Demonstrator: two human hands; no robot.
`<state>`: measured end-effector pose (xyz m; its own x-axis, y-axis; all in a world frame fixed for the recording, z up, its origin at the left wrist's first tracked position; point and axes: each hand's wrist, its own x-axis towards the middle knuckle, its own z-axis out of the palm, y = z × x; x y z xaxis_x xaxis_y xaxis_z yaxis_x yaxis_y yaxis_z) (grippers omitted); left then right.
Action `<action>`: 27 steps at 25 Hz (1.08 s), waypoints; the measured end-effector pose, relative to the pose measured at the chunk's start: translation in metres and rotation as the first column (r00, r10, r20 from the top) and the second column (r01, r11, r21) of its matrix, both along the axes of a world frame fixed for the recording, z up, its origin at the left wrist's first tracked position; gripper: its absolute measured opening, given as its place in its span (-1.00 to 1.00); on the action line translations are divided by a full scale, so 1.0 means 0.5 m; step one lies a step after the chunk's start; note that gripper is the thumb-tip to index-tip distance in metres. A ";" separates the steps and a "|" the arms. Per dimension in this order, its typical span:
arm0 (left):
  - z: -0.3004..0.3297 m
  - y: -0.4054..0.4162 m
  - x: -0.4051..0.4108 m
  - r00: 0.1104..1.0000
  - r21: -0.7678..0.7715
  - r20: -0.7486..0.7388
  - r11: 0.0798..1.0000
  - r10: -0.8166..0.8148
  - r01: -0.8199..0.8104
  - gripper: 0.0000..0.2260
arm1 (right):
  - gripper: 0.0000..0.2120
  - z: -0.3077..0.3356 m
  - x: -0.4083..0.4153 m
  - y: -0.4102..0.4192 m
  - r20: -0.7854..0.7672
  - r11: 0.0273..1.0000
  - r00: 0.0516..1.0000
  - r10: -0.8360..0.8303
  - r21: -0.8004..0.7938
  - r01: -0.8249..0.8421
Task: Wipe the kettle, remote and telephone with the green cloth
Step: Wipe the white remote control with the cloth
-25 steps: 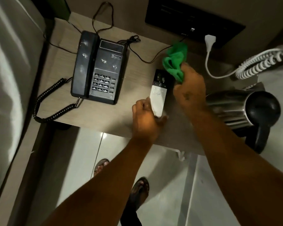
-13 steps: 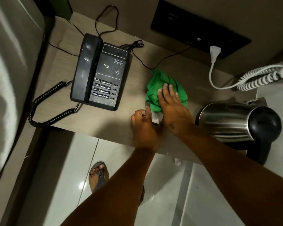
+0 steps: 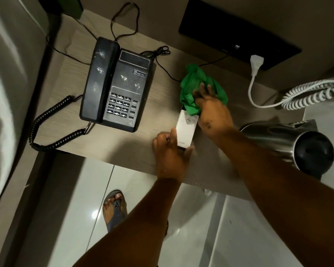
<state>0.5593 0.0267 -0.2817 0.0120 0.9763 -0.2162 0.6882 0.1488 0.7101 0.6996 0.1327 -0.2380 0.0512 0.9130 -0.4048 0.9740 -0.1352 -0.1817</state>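
Observation:
A white remote point(image 3: 187, 130) lies on the wooden table point(image 3: 69, 74), its near end pinched by my left hand point(image 3: 170, 151). My right hand point(image 3: 212, 110) presses the crumpled green cloth point(image 3: 193, 89) onto the remote's far end, which the cloth hides. To the left sits a black telephone point(image 3: 116, 87) with dusty smudges on the handset and body and a coiled black cord. A steel kettle point(image 3: 289, 143) with a black lid stands at the right, close to my right forearm.
A white plug point(image 3: 256, 62) and its coiled white cord point(image 3: 312, 93) lie at the back right. A black wall panel point(image 3: 239, 31) is behind the table. Thin black wires point(image 3: 123, 18) loop behind the phone. Below the table edge are floor tiles and my sandalled foot point(image 3: 115, 207).
My right hand brought the cloth down onto the remote, swept it toward the near end, and has now slid it back to the far end. My left hand kept hold.

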 end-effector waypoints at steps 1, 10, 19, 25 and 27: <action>-0.001 -0.001 -0.001 1.000 -0.001 -0.002 1.000 0.006 -0.006 -0.37 | -0.33 0.000 -0.006 -0.004 -0.010 1.000 1.000 -0.011 0.013 0.012; -0.007 -0.001 0.001 0.999 0.004 0.034 1.000 0.007 -0.007 -0.35 | -0.46 0.016 -0.020 0.001 -0.053 0.987 0.987 -0.150 0.042 0.152; -0.001 -0.003 0.003 0.990 -0.059 0.115 0.995 0.087 -0.081 -0.50 | -0.45 0.017 -0.035 -0.053 -0.076 0.988 0.986 -0.149 0.029 0.151; -0.005 0.006 0.001 0.999 -0.030 -0.020 0.998 0.050 -0.050 -0.91 | -0.40 0.022 -0.084 -0.139 -0.058 0.994 0.993 -0.107 0.026 0.109; -0.003 0.007 -0.006 0.998 -0.049 0.011 0.997 0.058 -0.057 -0.86 | -0.41 0.024 -0.074 -0.164 -0.032 0.998 0.998 -0.057 0.019 0.057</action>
